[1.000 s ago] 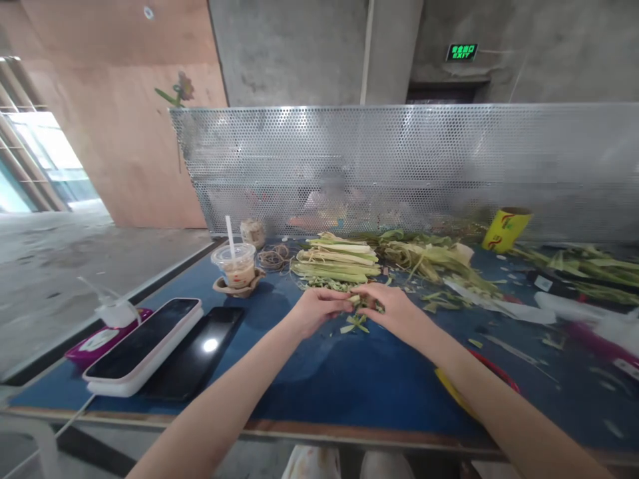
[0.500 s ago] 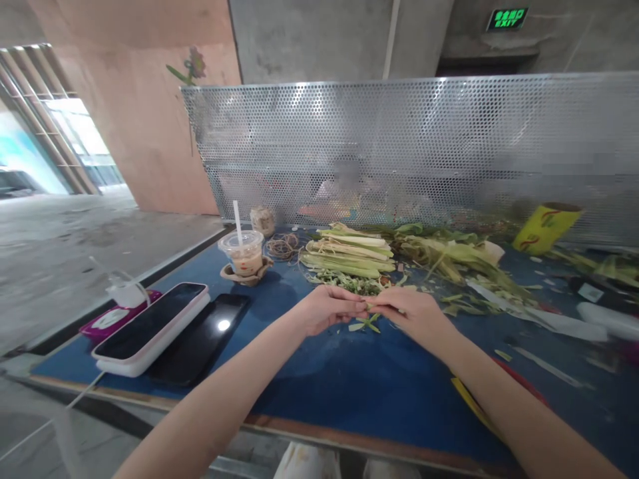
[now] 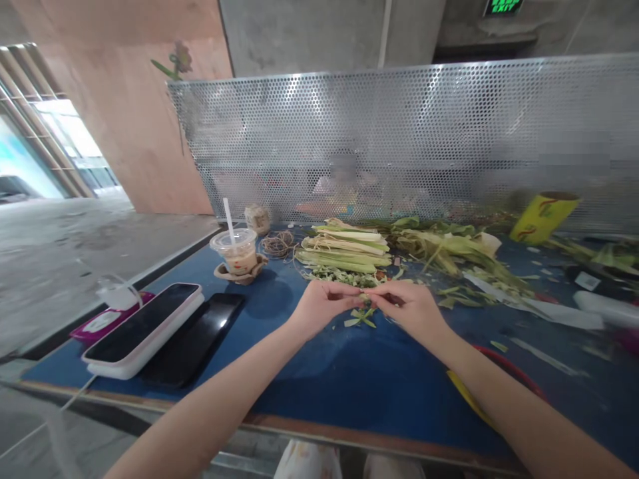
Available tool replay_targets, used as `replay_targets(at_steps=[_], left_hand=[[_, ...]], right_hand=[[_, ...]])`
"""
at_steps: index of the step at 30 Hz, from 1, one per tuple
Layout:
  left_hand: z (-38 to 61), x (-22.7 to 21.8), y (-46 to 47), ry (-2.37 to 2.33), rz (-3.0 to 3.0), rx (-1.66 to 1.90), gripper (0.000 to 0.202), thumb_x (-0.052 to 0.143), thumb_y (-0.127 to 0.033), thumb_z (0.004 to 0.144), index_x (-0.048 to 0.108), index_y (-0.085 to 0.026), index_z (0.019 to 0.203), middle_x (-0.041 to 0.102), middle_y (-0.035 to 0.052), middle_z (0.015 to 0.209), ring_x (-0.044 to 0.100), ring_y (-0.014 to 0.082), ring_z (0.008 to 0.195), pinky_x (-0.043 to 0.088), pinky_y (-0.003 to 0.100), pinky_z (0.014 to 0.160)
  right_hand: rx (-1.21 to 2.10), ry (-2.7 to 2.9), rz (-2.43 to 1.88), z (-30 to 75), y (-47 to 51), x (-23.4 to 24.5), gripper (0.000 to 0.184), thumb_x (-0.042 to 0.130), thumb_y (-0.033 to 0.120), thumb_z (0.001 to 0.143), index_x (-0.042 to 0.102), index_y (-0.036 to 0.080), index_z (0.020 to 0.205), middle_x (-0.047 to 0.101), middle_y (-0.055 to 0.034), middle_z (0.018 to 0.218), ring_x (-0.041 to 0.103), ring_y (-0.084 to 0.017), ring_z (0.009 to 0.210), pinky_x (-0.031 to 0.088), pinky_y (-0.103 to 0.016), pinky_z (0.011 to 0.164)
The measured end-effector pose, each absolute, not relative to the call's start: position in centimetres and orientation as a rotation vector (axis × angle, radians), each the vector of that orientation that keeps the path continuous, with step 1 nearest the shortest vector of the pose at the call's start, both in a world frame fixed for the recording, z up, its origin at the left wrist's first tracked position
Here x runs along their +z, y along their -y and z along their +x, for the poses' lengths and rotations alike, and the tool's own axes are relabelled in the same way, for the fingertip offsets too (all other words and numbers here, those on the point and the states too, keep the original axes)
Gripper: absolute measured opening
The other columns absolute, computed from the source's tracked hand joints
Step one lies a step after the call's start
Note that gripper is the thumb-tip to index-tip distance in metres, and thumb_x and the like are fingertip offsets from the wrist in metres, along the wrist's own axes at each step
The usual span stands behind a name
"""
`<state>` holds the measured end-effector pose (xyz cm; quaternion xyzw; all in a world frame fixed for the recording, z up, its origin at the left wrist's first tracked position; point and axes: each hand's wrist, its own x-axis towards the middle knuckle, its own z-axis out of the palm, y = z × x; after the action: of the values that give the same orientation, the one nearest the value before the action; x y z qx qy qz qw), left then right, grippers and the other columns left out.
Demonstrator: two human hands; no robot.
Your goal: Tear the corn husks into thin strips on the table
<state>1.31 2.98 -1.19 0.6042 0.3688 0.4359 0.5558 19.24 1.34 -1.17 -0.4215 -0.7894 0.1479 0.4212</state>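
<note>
My left hand (image 3: 322,306) and my right hand (image 3: 407,307) meet above the blue table (image 3: 344,392), fingertips nearly touching. Both are closed in a pinch on a small green plant piece (image 3: 366,297), mostly hidden by the fingers. Just under them lie cut green leaf strips (image 3: 360,320). Behind the hands is a heap of chopped green bits (image 3: 344,276), and beyond it a stack of long pale-green husk strips (image 3: 344,249).
To the left are a drink cup with a straw (image 3: 234,254), a coil of twine (image 3: 278,245), a white-cased phone (image 3: 142,329) and a black phone (image 3: 194,339). Loose husks (image 3: 439,249), a yellow tube (image 3: 544,218) and red-and-yellow scissor-like handles (image 3: 469,396) are to the right. A perforated metal panel (image 3: 399,133) stands behind.
The view has shifted slightly. My fingers have re-set around the small plant piece, the left thumb now lower and apart from the forefinger's knuckle. Both hands stay together in the same place.
</note>
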Motion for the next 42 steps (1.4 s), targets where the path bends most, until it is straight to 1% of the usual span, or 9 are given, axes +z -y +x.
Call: replay_targets(at_steps=[4,6,9,12,17,23,30,35,42], left_hand=[[0.6,-0.8,-3.4,-0.927,1.434,1.113,0.021,0.072,-0.025,0.059,0.072,-0.016,0.078,0.072,0.0037,0.073,0.066,0.0183,0.074,0.05,0.029,0.077],[0.2,-0.5,-3.6,-0.96,1.417,1.167,0.021,0.072,-0.025,0.059,0.072,-0.017,0.079,0.072,0.0033,0.072,0.066,0.0177,0.073,0.05,0.029,0.078],[-0.2,-0.4,-3.9,-1.01,1.457,1.223,0.023,0.071,-0.027,0.06,0.072,-0.017,0.081,0.072,0.0041,0.075,0.066,0.0185,0.076,0.049,0.028,0.077],[-0.5,-0.5,-4.0,-1.07,1.517,1.255,0.026,0.071,-0.03,0.061,0.072,-0.017,0.083,0.072,0.0048,0.082,0.065,0.0196,0.078,0.049,0.028,0.075],[-0.8,-0.2,-3.8,-1.032,1.571,1.376,0.024,0.067,-0.031,0.066,0.071,-0.019,0.086,0.07,0.0041,0.094,0.061,0.0204,0.095,0.045,0.029,0.085],[0.1,0.2,-2.7,-0.899,1.667,1.27,0.018,0.066,-0.027,0.067,0.071,-0.02,0.083,0.07,0.0046,0.093,0.055,0.0207,0.108,0.04,0.031,0.095],[0.7,-0.4,-2.6,-0.889,1.552,1.201,0.017,0.069,-0.026,0.063,0.072,-0.02,0.079,0.068,0.0038,0.099,0.06,0.021,0.099,0.045,0.031,0.09],[0.8,-0.5,-2.7,-0.962,1.45,1.097,0.022,0.073,-0.026,0.059,0.072,-0.019,0.079,0.072,0.0033,0.081,0.065,0.0191,0.08,0.049,0.029,0.078],[1.0,-0.9,-2.9,-0.885,1.214,1.052,0.025,0.077,-0.028,0.052,0.073,-0.017,0.075,0.072,0.0043,0.076,0.065,0.0159,0.072,0.047,0.029,0.08]], right_hand=[[0.349,2.178,-1.093,20.5,-1.8,-1.1,0.043,0.057,0.037,0.075,0.054,0.024,0.116,0.063,-0.0075,0.104,0.058,-0.021,0.091,0.048,-0.034,0.075],[0.343,2.308,-1.101,21.1,-2.3,-1.3,0.05,0.063,0.04,0.07,0.053,0.026,0.117,0.059,-0.0074,0.112,0.051,-0.024,0.104,0.042,-0.04,0.086],[0.507,2.355,-1.097,21.4,-2.9,-1.5,0.018,0.057,0.032,0.076,0.068,0.024,0.088,0.067,-0.0052,0.09,0.058,-0.02,0.087,0.043,-0.036,0.083],[0.576,2.212,-1.168,21.3,-3.1,-1.5,0.022,0.051,0.033,0.079,0.068,0.02,0.074,0.068,-0.0045,0.076,0.06,-0.017,0.07,0.046,-0.029,0.068],[0.711,1.952,-1.273,21.2,-2.6,-0.9,0.036,0.045,0.044,0.081,0.064,0.015,0.072,0.065,-0.0049,0.065,0.058,-0.014,0.057,0.045,-0.024,0.053],[0.924,1.819,-1.233,20.7,-2.3,-0.8,0.032,0.052,0.044,0.077,0.065,0.016,0.072,0.065,-0.0038,0.065,0.057,-0.012,0.058,0.045,-0.024,0.056],[0.999,1.788,-1.154,20.3,-2.2,-1.2,0.03,0.055,0.044,0.075,0.064,0.016,0.07,0.063,-0.0027,0.064,0.055,-0.012,0.058,0.043,-0.024,0.055],[0.965,1.831,-1.094,20.1,-1.7,-1.0,0.026,0.053,0.039,0.078,0.062,0.016,0.067,0.062,-0.0009,0.063,0.052,-0.011,0.057,0.042,-0.023,0.056],[0.751,1.87,-1.143,20.1,-1.5,-0.8,0.023,0.052,0.036,0.079,0.062,0.019,0.069,0.06,-0.0001,0.063,0.051,-0.012,0.058,0.039,-0.024,0.055]])
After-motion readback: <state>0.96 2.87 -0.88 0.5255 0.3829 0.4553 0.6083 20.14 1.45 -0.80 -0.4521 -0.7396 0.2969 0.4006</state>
